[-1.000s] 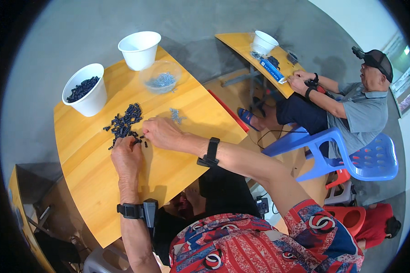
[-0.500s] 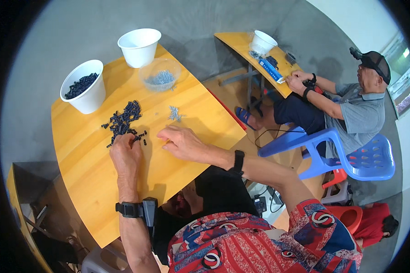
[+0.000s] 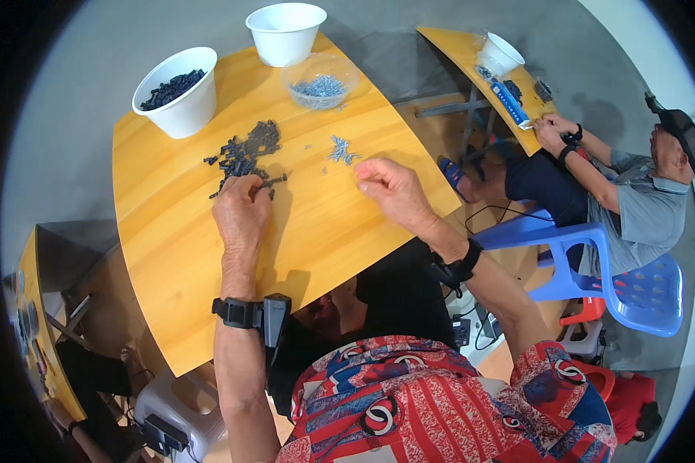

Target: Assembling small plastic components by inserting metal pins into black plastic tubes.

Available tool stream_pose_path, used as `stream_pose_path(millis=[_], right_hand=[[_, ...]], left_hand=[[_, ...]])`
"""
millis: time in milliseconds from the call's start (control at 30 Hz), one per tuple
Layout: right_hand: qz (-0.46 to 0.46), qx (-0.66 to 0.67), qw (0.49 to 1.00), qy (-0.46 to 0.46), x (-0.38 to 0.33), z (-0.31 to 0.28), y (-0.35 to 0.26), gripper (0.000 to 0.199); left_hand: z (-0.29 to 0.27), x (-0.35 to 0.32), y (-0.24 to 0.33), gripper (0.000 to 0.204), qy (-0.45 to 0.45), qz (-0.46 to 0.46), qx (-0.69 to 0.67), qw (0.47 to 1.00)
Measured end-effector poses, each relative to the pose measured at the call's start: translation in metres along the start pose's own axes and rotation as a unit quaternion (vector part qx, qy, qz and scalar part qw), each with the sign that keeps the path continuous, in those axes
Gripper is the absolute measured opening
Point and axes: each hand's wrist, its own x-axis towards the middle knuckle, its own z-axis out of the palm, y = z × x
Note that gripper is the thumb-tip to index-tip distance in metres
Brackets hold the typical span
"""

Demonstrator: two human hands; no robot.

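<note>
On the yellow wooden table [image 3: 286,262], my left hand [image 3: 242,212] rests at the near edge of a loose pile of short black cylindrical pieces [image 3: 247,150]. Its fingers are bent down and pressed together; what they hold is hidden. My right hand [image 3: 400,197] hovers just right of a small heap of silvery screws [image 3: 341,150]. Thumb and forefinger are brought together there, and anything between them is too small to make out. A few more screws lie apart from the heap.
A white tub [image 3: 179,116] full of black pieces stands at the far left. Behind are another white tub [image 3: 286,38] and a clear bowl [image 3: 319,89] of screws. To the right, a person [image 3: 633,185] on a blue chair [image 3: 633,285] works at another table [image 3: 455,54].
My right hand has moved right, away from my left hand and closer to the screw heap. My left hand stays at the black pieces. The whole view has shifted.
</note>
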Motion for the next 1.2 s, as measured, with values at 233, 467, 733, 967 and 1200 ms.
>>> stream_pose_path(millis=[233, 467, 733, 967, 1200], right_hand=[[-0.081, -0.104, 0.989, 0.072, 0.036, 0.003, 0.012, 0.016], [-0.130, -0.239, 0.958, 0.088, 0.043, 0.012, 0.018, 0.015], [-0.140, -0.205, 0.964, 0.096, 0.041, 0.014, 0.015, 0.012], [0.037, 0.012, 0.996, 0.076, 0.038, -0.005, 0.019, 0.014], [0.076, -0.024, 0.996, 0.043, 0.035, -0.009, 0.008, 0.015]], left_hand=[[-0.006, -0.003, 0.012, 0.009, 0.015, 0.004, -0.097, 0.995], [-0.003, -0.011, 0.028, 0.011, -0.054, 0.056, -0.131, 0.988], [0.001, -0.017, 0.032, 0.008, -0.110, 0.025, -0.185, 0.976], [0.008, -0.016, 0.026, 0.011, -0.108, -0.027, -0.246, 0.963], [0.008, -0.016, 0.022, 0.013, -0.114, 0.016, -0.204, 0.972]])
